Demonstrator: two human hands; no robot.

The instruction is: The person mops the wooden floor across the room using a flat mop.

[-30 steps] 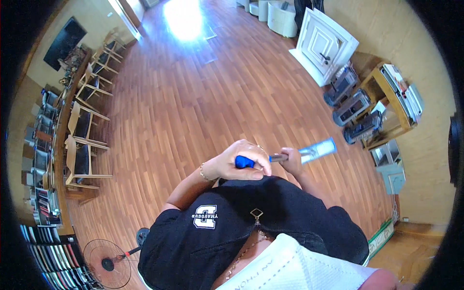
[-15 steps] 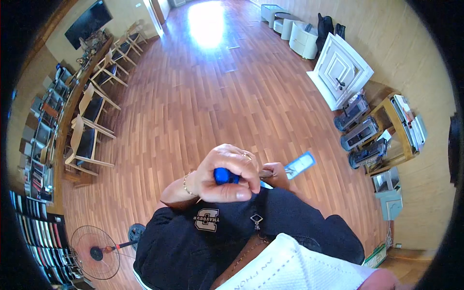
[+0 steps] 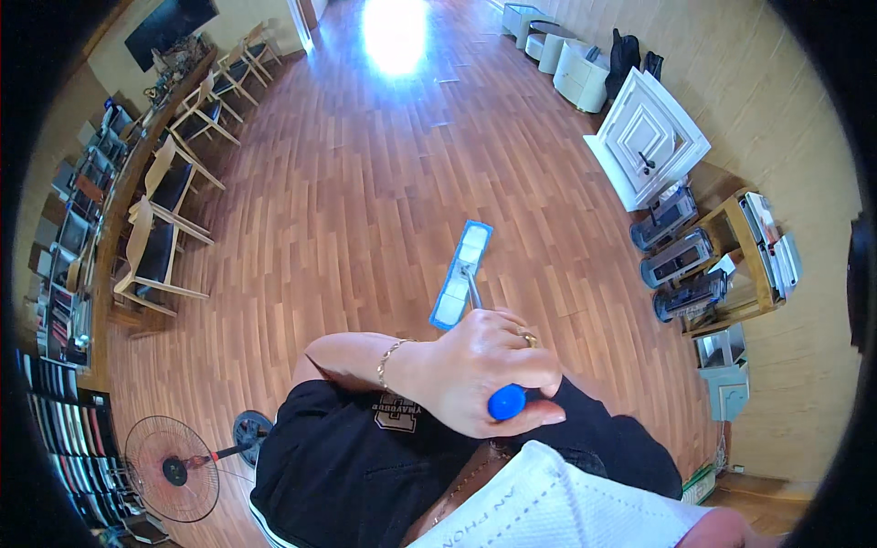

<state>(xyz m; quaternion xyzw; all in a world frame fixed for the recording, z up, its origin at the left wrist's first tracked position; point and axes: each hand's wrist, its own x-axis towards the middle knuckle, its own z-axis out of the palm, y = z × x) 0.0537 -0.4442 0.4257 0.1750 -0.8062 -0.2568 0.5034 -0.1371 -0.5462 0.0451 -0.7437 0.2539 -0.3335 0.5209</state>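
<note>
Black-seated wooden chairs stand leftward. The left hand grips a blue-ended flat mop, long head slanting forward-right; the right hand is hidden.

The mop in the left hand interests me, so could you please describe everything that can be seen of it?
The flat mop has a long, narrow head with white panels on top and a blue border. A slim, greyish, metal-looking shaft meets it near the middle and runs back toward the person, ending in a rounded blue tip, seemingly plastic. The left hand wraps around it beside that tip, hiding much of the shaft. The head appears flat on the wood-patterned floor, its far end angled rightward.
</note>
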